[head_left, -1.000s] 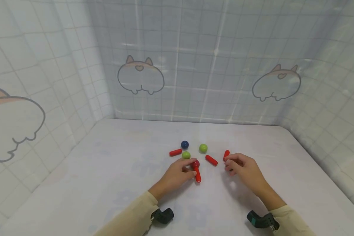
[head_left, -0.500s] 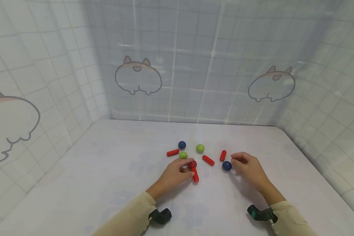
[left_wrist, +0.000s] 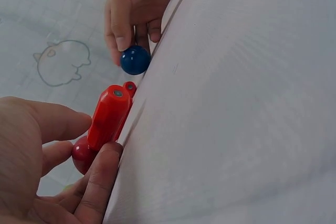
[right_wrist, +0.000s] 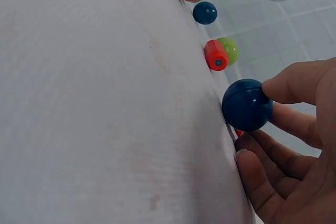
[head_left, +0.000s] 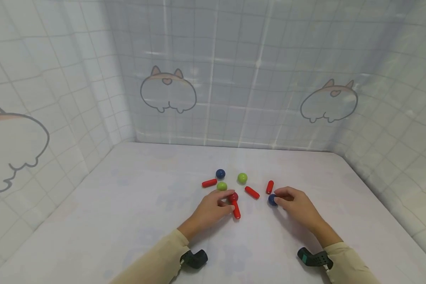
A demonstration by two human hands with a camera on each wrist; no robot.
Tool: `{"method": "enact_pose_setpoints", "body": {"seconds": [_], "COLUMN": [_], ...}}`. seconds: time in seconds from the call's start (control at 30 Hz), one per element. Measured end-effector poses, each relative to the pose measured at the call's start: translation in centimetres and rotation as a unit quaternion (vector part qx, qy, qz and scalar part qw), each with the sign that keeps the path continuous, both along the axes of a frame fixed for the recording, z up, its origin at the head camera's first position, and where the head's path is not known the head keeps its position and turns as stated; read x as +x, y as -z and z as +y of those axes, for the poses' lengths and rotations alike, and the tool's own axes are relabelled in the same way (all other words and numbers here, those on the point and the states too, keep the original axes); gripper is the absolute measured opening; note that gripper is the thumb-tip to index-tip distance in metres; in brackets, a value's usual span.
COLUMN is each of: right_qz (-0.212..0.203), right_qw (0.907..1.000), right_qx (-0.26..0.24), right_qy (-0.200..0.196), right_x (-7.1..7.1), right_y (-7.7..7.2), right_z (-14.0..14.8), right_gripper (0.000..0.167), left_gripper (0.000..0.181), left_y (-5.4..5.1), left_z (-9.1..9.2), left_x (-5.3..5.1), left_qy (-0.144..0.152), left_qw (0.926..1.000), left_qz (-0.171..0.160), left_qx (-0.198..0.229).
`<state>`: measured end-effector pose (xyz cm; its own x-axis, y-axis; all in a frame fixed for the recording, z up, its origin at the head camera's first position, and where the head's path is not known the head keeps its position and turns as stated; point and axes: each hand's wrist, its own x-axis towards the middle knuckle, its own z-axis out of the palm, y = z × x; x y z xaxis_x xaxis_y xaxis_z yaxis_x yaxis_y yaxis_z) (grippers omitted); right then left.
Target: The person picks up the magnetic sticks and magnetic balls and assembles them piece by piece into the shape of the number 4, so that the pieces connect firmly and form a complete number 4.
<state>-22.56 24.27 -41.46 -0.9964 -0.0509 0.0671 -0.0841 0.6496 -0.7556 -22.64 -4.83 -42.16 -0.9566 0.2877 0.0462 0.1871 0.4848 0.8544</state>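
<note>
The left hand (head_left: 211, 209) reaches inward, palm turned toward the middle, its thumb and forefinger pinching a red stick (head_left: 237, 211) and the red ball (head_left: 235, 196) at its far end. The right hand (head_left: 297, 206) bends in from the other side, thumb and fingers gripping a dark blue ball (right_wrist: 244, 106); whether that ball touches the white table (head_left: 135, 205) cannot be told. Beyond the hands, on the table, lie a second blue ball (head_left: 220, 174), a green ball (head_left: 242, 178) and a short red rod (head_left: 252, 192).

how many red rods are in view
4 red rods: one at the left hand, one left of the nearer green ball, one between the hands, one just beyond the blue ball in the right hand. More could be hidden behind the hands.
</note>
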Motion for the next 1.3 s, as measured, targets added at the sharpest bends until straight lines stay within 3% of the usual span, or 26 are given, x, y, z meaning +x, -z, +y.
{"method": "enact_pose_setpoints", "body": {"seconds": [0.43, 0.83, 1.13, 1.3], "right_qz": [-0.002, -0.006, -0.021, -0.035], "right_qw": [0.9991, 0.9991, 0.9992, 0.9965], "right_qx": [0.035, 0.029, -0.004, -0.054], "right_qy": [-0.023, -0.032, -0.034, -0.054], "right_x": [0.0, 0.3, 0.7, 0.9], "right_y": [-0.2, -0.2, -0.6, -0.6], "right_z": [-0.5, -1.0, -1.8, -2.0], "right_gripper": [0.035, 0.037, 0.04, 0.041], "left_gripper": [0.048, 0.049, 0.049, 0.049], "left_y": [0.0, 0.1, 0.0, -0.1], "left_z": [-0.2, -0.2, -0.1, -0.1], "left_x": [-0.1, 0.0, 0.1, 0.1], "left_qy": [0.0, 0.004, 0.003, 0.001], "left_qw": [1.0, 0.9999, 0.9999, 0.9998], "left_qz": [0.002, -0.005, -0.009, -0.011], "left_qx": [-0.009, -0.012, -0.014, -0.014]}}
